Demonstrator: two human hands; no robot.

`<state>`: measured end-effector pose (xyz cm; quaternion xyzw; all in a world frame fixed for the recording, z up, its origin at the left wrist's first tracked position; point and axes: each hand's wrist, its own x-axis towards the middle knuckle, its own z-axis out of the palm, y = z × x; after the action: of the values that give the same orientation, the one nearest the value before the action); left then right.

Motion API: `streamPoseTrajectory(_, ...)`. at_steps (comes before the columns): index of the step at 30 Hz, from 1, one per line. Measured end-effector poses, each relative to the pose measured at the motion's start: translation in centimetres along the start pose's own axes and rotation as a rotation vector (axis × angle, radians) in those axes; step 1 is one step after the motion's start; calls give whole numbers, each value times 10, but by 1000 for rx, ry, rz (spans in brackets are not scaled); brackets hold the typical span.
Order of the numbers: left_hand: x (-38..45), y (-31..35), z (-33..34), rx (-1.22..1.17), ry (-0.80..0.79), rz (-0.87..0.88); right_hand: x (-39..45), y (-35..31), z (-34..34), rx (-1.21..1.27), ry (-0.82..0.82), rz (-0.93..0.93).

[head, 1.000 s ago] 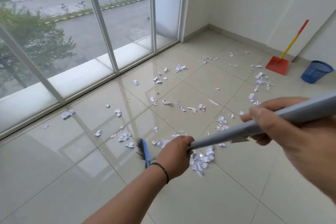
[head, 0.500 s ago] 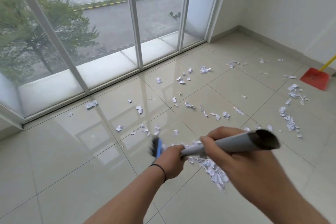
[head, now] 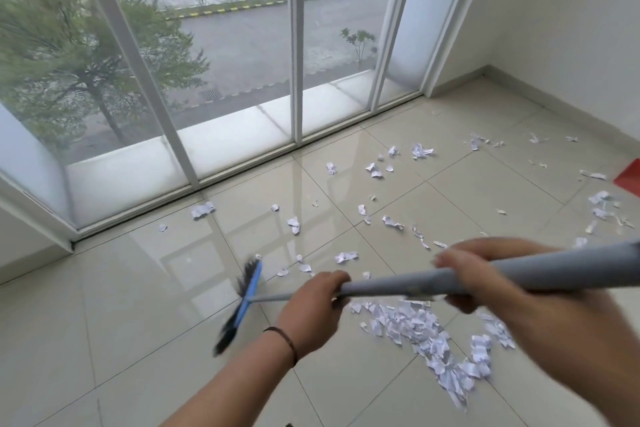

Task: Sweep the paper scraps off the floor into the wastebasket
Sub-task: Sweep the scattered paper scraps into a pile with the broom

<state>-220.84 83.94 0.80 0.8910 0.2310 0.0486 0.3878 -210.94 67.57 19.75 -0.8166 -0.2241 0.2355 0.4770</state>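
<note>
A: Lying in a thick drift on the glossy cream floor tiles (head: 104, 288), the torn white paper scraps (head: 426, 333) sit near the bottom right, just under the broom handle.

B: And plenty more are loose beyond it: small crumpled white bits (head: 420, 151) scattered across the middle and far right, one larger crumpled piece (head: 202, 210) close to the window.

A: The grey tube-handled broom (head: 450, 276) runs in from the right edge, narrowing to its blue head with dark bristles (head: 242, 302) on the left, blurred, well left of the heap.

B: Grips? The left hand (head: 313, 308), a thin dark band (head: 284, 340) at its wrist, is wrapped tight round the handle lower down. The right hand (head: 485, 274) is clamped on it higher up, nearer the camera, fingers curled over the top.

A: At the far right edge, a corner of a flat red plastic dustpan (head: 628, 180) rests on the tiles, scraps just beside it.

B: Behind everything, the tall white-framed window wall (head: 296, 45) spans the far side, showing a green tree (head: 79, 45) and a grey road (head: 259, 42) outside. The plain white wall (head: 571, 28) closes the right.
</note>
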Motion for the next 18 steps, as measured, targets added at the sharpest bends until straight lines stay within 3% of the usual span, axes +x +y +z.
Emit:
streamPoseTrajectory(1,-1,-19,-4,14,-8,-42,-1,1,13,-32,12,-36)
streamPoseTrajectory(5,-1,-83,-21,165,-138,-255,4,5,90,-78,-219,-173)
streamPoseTrajectory(8,4,-100,-28,140,-165,-322,15,0,111,-115,-259,-201)
streamPoseTrajectory(16,33,-42,-22,20,-227,-117,20,-36,77,-371,-237,-335)
streamPoseTrajectory(18,35,-25,-23,16,-185,-36,19,-44,67,-358,-136,-290)
